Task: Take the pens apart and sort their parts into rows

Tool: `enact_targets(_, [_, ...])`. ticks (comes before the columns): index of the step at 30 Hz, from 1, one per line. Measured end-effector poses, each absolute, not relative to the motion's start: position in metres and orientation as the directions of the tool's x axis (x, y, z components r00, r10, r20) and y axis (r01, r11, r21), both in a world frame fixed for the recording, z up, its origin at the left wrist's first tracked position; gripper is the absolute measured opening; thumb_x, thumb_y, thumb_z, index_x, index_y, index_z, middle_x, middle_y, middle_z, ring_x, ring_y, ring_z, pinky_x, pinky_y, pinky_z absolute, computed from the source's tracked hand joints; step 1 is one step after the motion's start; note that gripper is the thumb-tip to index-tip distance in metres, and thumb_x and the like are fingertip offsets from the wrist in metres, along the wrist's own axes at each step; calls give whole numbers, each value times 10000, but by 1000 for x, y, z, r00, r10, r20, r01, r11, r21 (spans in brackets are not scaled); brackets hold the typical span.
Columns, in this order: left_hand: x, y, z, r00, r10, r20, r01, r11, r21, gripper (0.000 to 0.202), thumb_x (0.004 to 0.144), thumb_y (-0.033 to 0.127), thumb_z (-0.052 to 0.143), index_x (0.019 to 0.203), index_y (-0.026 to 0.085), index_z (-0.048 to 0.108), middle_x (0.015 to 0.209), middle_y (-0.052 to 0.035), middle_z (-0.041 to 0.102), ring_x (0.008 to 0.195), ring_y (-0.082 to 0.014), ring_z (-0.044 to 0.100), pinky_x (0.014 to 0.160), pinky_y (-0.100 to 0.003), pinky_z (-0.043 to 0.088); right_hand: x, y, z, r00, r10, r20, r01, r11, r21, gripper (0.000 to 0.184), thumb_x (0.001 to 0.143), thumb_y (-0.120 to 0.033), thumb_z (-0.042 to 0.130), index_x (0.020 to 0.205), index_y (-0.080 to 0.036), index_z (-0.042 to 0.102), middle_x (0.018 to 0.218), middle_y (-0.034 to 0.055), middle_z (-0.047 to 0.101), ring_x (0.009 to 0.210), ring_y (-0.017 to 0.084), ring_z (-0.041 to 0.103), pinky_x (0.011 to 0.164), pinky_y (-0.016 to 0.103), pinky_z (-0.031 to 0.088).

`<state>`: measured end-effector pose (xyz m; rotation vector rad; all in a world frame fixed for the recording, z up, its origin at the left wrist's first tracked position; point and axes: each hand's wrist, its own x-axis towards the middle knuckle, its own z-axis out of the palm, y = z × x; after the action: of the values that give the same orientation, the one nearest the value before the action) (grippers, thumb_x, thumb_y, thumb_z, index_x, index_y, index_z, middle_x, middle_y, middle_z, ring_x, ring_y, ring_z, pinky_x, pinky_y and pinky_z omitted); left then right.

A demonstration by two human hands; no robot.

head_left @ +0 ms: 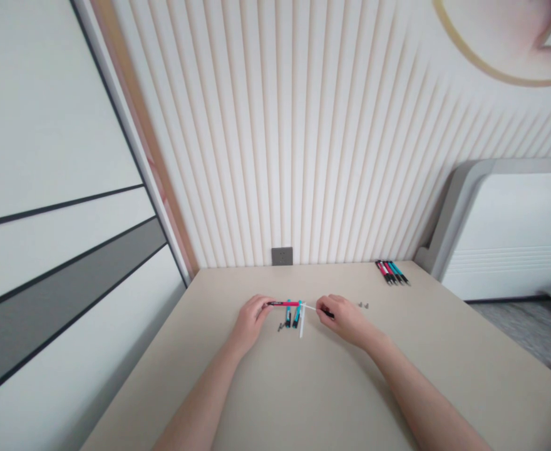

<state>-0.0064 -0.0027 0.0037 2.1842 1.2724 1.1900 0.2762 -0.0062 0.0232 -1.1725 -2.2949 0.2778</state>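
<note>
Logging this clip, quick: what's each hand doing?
Left hand: closed, holding a pink pen barrel.
Right hand: closed, holding a thin white pen refill.

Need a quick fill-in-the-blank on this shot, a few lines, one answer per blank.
The left hand grips a ____ pen barrel. The right hand pinches a thin white rod with a ____ end. Two ____ pen pieces lie on the table between the hands. The bundled pens lie toward the person's ____ side of the table.

pink; black; teal; right
</note>
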Motion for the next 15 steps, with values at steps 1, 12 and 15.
enact_targets(1, [-6,-3,4,254,836,486,546,-539,641,201,942,277,475,1002,207,653,984,-57,670,945,-197,617,870,-332,486,276,-6,23,-479,796,371,684,603,-410,150,911,-230,475,874,-206,619,781,29,645,749,170,587,701,282,413])
enact_targets(12, [-6,-4,5,288,819,496,546,-566,618,198,938,264,486,994,209,668,975,-57,678,942,-200,620,879,-334,481,273,-8,25,-490,795,357,699,603,-385,166,923,-235,466,884,-199,624,789,37,652,756,175,592,714,285,421])
enact_targets(15, [-5,-3,3,305,814,495,548,-575,608,201,938,266,489,993,208,673,968,-56,677,934,-199,617,872,-334,482,271,-8,24,-502,789,355,684,613,-395,179,934,-246,466,895,-198,634,807,42,658,769,174,598,728,281,429])
